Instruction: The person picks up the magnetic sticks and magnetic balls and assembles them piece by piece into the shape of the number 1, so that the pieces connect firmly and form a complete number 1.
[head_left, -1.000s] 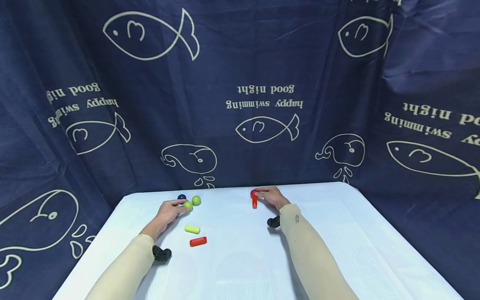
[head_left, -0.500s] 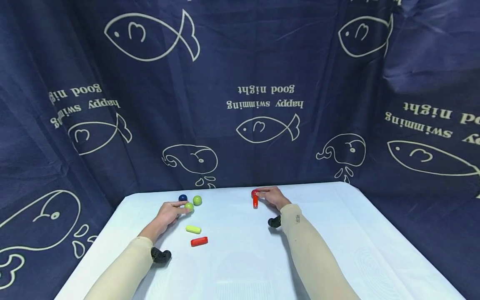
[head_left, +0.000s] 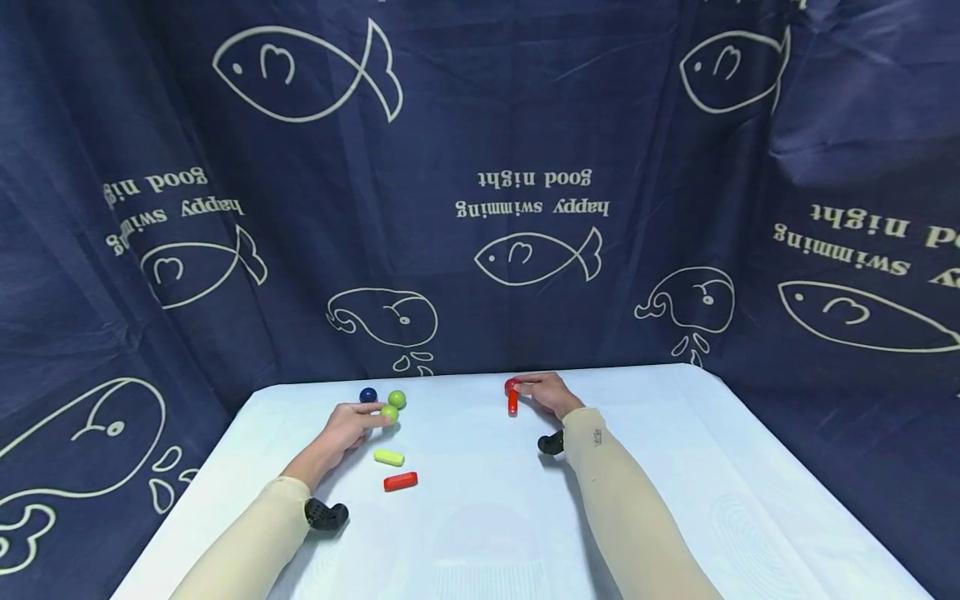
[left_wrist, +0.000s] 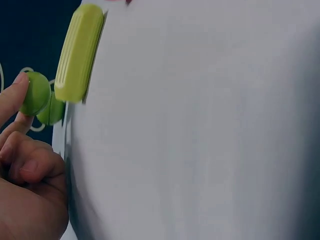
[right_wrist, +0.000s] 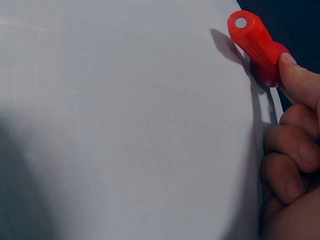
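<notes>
My left hand [head_left: 347,427] pinches a green ball [head_left: 389,415] between thumb and finger. Just behind it sits a second green ball [head_left: 397,398], and a dark blue ball [head_left: 368,395] lies to its left. Whether the two green balls touch is unclear. At the table's far side, my right hand [head_left: 547,393] pinches a dark red ball [right_wrist: 267,75] with a red rod [right_wrist: 255,40] against it. The thumb lies where ball and rod meet. The rod's free end, with a pale round spot, points towards me; its shadow falls on the cloth.
A yellow-green rod [head_left: 389,457] lies nearer me than the left hand. Closer still is another red rod [head_left: 401,482]. The white table [head_left: 480,517] ends at a dark blue curtain [head_left: 525,317] with fish drawings.
The left hand has shifted slightly right with its green ball, drawing away from the blue ball. My right hand keeps its place with the red ball and rod.
</notes>
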